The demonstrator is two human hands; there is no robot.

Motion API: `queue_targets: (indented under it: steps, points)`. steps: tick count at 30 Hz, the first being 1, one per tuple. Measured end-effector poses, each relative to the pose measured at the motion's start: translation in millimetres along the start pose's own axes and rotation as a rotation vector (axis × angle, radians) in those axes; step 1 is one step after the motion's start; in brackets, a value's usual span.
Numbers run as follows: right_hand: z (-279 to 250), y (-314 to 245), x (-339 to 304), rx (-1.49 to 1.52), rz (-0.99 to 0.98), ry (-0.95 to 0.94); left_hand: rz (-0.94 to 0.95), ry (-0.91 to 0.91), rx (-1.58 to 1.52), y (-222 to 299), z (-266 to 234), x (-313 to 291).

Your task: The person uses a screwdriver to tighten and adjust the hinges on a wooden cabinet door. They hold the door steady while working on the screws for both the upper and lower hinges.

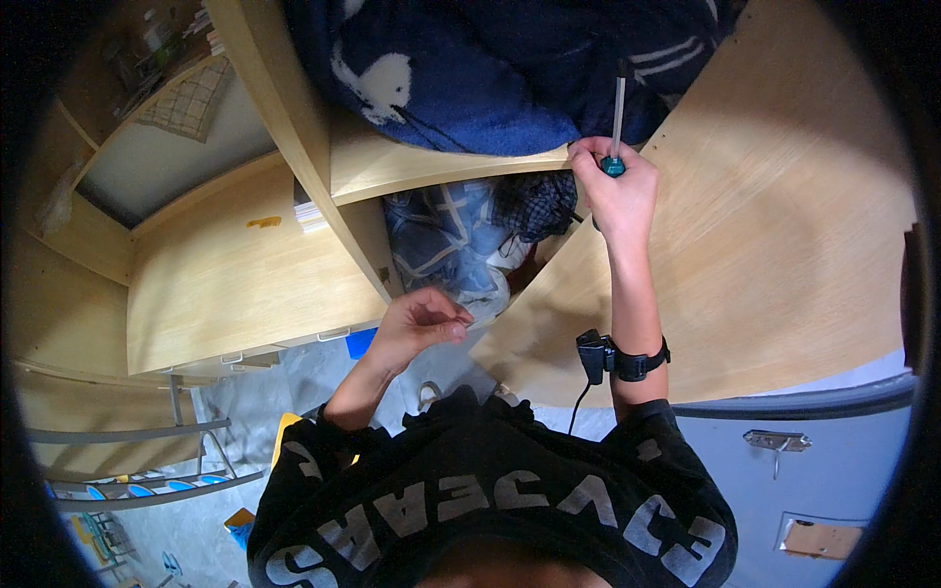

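My right hand [619, 191] is closed round a screwdriver [619, 113]. Its teal grip shows between my fingers, and the pale shaft points away from me to a dark tip. That hand is by the right end of a wooden shelf [392, 171], next to the open wooden cabinet door [774, 225]. My left hand [417, 328] is held lower and further left, in front of the lower compartment. Its thumb and fingers are pinched together; what they hold, if anything, is too small to make out.
Dark blue fabric [470, 83] with white patterns fills the upper compartment. Beneath the shelf lie blue patterned cloth [436, 235] and a dark checked cloth [534, 206]. Left of the upright panel [284, 118] is a wooden desk [216, 265]. A light blue metal cabinet [725, 490] stands at lower right.
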State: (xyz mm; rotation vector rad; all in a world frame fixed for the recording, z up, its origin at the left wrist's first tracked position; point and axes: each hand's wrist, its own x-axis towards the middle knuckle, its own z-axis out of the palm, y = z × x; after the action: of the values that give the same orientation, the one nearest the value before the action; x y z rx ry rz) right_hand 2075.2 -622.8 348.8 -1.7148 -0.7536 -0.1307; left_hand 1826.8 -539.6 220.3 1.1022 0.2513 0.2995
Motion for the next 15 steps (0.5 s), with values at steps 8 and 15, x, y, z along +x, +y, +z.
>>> queue_targets:
  steps: [8,15]
  points:
    - [-8,-4,-7,0.061,-0.003,-0.004,-0.015,-0.076,0.114,-2,2,7]
    - [-44,-34,-86,0.312,0.003,-0.527,0.185,-0.008,-0.083,38,16,27]
